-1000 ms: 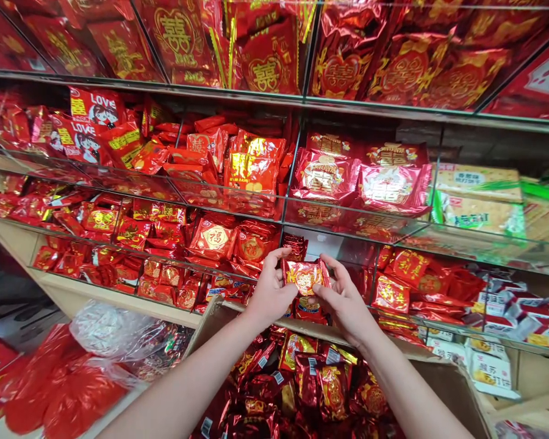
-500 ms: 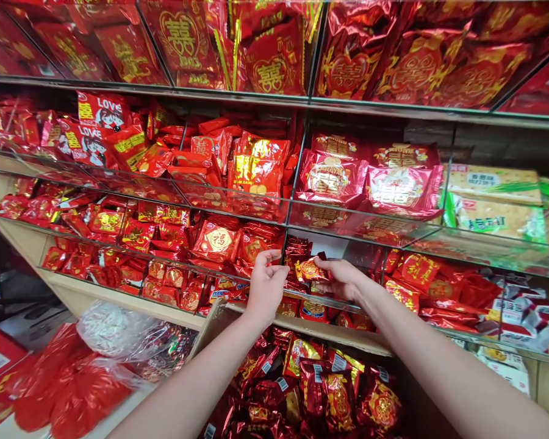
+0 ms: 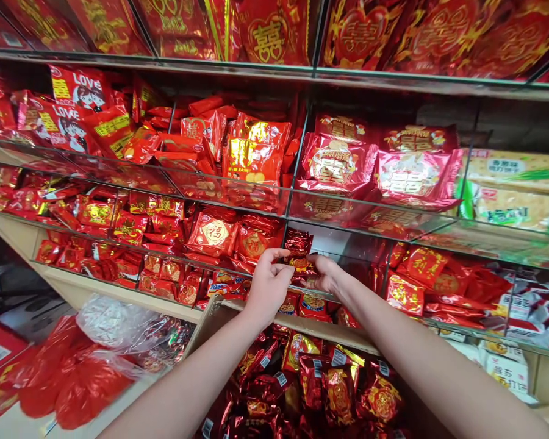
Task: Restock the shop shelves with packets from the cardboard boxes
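Note:
Between my two hands is a small shiny red and gold snack packet [image 3: 304, 264], in the lower shelf compartment. My right hand [image 3: 327, 275] grips it at the right end, fingers partly hidden beneath. At the left end, my left hand [image 3: 271, 284] closes its thumb and index finger on the packet, the other fingers curled. Just behind, a stack of dark red packets [image 3: 298, 241] stands in the same compartment. Below my hands is an open cardboard box [image 3: 333, 334] holding many loose red and gold packets [image 3: 338, 390].
Clear shelf fronts [image 3: 238, 192] and dividers edge the compartments. Red packets [image 3: 213, 235] fill the neighbouring compartment. Green-and-tan cracker packs [image 3: 512, 189] stand at the right. Red plastic bags [image 3: 80, 381] and a clear bag [image 3: 114, 326] lie at lower left.
The packet has moved slightly down and back into the compartment, tilting flatter. My left fingers have come from beside it onto its left end. The view has shifted a little closer.

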Demonstrator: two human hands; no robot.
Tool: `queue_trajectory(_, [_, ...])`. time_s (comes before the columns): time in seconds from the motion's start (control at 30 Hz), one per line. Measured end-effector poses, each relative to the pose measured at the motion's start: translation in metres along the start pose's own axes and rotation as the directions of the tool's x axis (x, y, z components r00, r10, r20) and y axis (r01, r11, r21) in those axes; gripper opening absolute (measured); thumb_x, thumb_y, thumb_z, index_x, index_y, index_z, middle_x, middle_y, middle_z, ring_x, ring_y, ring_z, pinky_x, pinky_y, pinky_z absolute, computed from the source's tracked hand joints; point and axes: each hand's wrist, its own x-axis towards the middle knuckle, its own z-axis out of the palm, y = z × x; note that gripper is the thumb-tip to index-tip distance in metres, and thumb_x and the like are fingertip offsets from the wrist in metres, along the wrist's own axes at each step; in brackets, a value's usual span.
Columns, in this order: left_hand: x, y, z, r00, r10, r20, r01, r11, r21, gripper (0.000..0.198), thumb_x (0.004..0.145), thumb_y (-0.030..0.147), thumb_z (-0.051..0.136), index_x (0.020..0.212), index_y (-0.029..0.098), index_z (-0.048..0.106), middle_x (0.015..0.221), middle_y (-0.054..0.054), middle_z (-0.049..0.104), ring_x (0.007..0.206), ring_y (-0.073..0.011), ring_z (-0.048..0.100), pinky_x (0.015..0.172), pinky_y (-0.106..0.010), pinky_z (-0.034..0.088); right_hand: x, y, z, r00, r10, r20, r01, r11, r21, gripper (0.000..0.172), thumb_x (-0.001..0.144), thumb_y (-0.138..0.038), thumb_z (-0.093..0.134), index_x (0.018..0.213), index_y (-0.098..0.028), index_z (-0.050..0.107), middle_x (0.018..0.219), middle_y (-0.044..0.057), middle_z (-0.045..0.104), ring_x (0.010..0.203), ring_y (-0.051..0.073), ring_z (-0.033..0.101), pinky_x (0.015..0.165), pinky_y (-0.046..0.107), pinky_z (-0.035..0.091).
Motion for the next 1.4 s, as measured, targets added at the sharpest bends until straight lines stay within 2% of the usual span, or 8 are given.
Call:
queue_trajectory(0.23, [-0.001,0.0,0.0,1.0,0.003,0.011,-0.003,1.0,0.017,0.023,0.066,0.017,0.054,0.088,0.019,0.049,0.062,0.004,0.054,0.057,-0.0087,0.05,0.05,-0.018,0.037,-0.011,-0.012,0.005,0.993,-0.116,-0.001,0.116,0.99,0.078,0.013,0.075,-0.022,0.031,0.078,-0.018,0.044,0.069,0.003,0.059,0.064,0.013,0.058,0.061,0.029,0.05])
queue_trajectory(0.43, [-0.001,0.001,0.001,0.999,-0.008,0.032,0.007,1.0,0.016,0.021,0.065,0.018,0.055,0.085,0.018,0.051,0.06,0.004,0.054,0.058,-0.0091,0.052,0.05,-0.018,0.037,-0.008,-0.003,-0.005,0.926,-0.342,0.16,0.37,0.907,-0.2,0.007,0.061,-0.021,0.049,0.064,-0.018,0.043,0.086,0.003,0.061,0.07,0.014,0.057,0.063,0.027,0.047])
queue_trajectory(0.63, [-0.001,0.003,0.001,0.999,-0.017,0.035,0.016,1.0,0.016,0.02,0.064,0.017,0.055,0.083,0.018,0.053,0.054,0.005,0.049,0.058,-0.0093,0.051,0.05,-0.017,0.038,-0.004,-0.001,-0.011,0.759,-0.49,0.428,0.65,0.555,-0.519,0.012,0.059,-0.015,0.057,0.068,-0.017,0.05,0.114,0.006,0.053,0.103,0.018,0.049,0.089,0.034,0.035])
queue_trajectory(0.8, [-0.002,0.006,0.002,0.999,-0.017,0.04,0.016,1.0,0.023,0.017,0.065,0.018,0.055,0.082,0.017,0.053,0.057,0.004,0.051,0.06,-0.0097,0.053,0.052,-0.018,0.039,-0.005,-0.01,-0.009,0.649,-0.46,0.606,0.749,0.242,-0.617,0.013,0.067,-0.013,0.054,0.08,-0.015,0.052,0.11,0.01,0.053,0.101,0.019,0.049,0.086,0.033,0.035])
queue_trajectory(0.97, [-0.001,0.007,0.002,1.0,-0.007,0.029,0.007,1.0,0.014,0.017,0.063,0.017,0.056,0.08,0.017,0.054,0.062,0.003,0.055,0.061,-0.0097,0.054,0.051,-0.018,0.039,-0.009,-0.014,-0.009,0.611,-0.396,0.686,0.759,0.046,-0.65,0.016,0.072,-0.013,0.051,0.088,-0.017,0.051,0.089,0.006,0.056,0.08,0.016,0.051,0.07,0.028,0.039])
queue_trajectory(1.07, [0.0,0.007,0.003,1.0,0.004,0.031,-0.004,1.0,0.006,0.015,0.063,0.017,0.055,0.077,0.016,0.055,0.065,0.002,0.056,0.062,-0.0096,0.054,0.05,-0.018,0.039,-0.01,-0.013,-0.007,0.597,-0.378,0.708,0.749,-0.054,-0.66,0.019,0.076,-0.016,0.048,0.095,-0.02,0.051,0.094,0.006,0.055,0.082,0.015,0.051,0.069,0.026,0.038])
queue_trajectory(1.23, [-0.001,0.01,0.004,0.999,0.004,0.045,-0.005,1.0,0.007,0.012,0.062,0.017,0.055,0.074,0.016,0.055,0.068,0.002,0.057,0.063,-0.0095,0.054,0.052,-0.019,0.039,-0.007,-0.012,-0.003,0.562,-0.348,0.75,0.652,-0.371,-0.661,0.022,0.08,-0.015,0.044,0.099,-0.018,0.055,0.098,0.009,0.055,0.088,0.018,0.049,0.072,0.029,0.037])
queue_trajectory(1.4, [-0.002,0.009,0.004,0.998,-0.003,0.065,0.001,0.999,0.032,0.01,0.063,0.017,0.055,0.073,0.016,0.056,0.068,0.002,0.056,0.064,-0.0095,0.054,0.054,-0.019,0.039,-0.009,-0.011,-0.005,0.525,-0.392,0.755,0.62,-0.432,-0.655,0.019,0.081,-0.016,0.043,0.093,-0.017,0.059,0.097,0.01,0.056,0.094,0.022,0.043,0.079,0.036,0.034])
